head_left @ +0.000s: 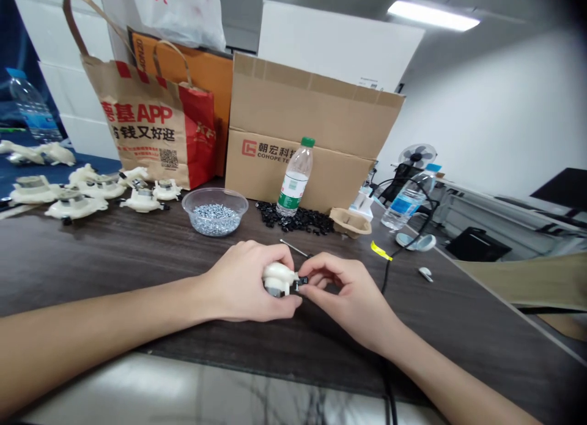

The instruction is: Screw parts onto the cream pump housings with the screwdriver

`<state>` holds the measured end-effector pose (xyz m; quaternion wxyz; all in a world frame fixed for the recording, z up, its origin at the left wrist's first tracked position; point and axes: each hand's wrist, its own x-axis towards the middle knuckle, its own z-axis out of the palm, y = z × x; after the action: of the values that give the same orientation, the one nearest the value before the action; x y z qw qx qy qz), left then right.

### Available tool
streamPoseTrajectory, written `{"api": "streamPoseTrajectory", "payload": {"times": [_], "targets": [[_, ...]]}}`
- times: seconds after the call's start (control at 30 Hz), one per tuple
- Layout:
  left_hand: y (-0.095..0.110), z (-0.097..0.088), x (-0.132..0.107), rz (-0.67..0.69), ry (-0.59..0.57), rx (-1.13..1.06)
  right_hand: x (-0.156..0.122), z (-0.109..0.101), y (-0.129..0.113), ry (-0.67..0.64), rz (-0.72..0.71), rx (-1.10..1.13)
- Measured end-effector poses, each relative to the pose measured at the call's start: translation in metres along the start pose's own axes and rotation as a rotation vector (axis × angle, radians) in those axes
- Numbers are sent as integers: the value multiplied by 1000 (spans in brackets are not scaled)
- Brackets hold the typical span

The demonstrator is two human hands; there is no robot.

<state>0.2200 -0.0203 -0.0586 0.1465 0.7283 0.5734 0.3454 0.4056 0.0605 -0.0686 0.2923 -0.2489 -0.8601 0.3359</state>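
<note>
My left hand (250,281) is closed around a cream plastic housing (279,273) with a grey metal part on its underside. The fingers of my right hand (342,290) pinch a small black plastic piece (301,281) at the right end of that housing. The two parts touch; whether they are joined I cannot tell. Just behind my hands lies a screwdriver (296,247), its thin shaft showing and its handle mostly hidden by my right hand.
A clear bowl (215,195) of small screws stands behind my left hand. Several cream housings (76,205) lie at left. A bottle (293,180) stands among loose black pieces (316,222) before a cardboard box (302,125). A black cable (387,278) runs down the right side.
</note>
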Motion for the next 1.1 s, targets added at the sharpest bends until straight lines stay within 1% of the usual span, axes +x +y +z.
{"api": "streamPoseTrajectory", "payload": {"times": [0.33, 0.47, 0.6, 0.77, 0.97, 1.1], "targets": [[1, 1, -4, 24, 25, 45, -2, 3, -3, -10, -68, -42], [2, 2, -5, 9, 20, 68, -3, 4, -4, -4, -87, -67], [3, 4, -7, 0, 41, 111, -4, 5, -6, 11, -107, -63], [2, 7, -8, 32, 68, 116, -6, 6, -6, 39, -157, -98], [2, 9, -8, 83, 77, 155, -8, 6, -7, 52, -259, -174], [2, 9, -11, 94, 64, 157, -9, 6, -9, 40, -269, -193]]}}
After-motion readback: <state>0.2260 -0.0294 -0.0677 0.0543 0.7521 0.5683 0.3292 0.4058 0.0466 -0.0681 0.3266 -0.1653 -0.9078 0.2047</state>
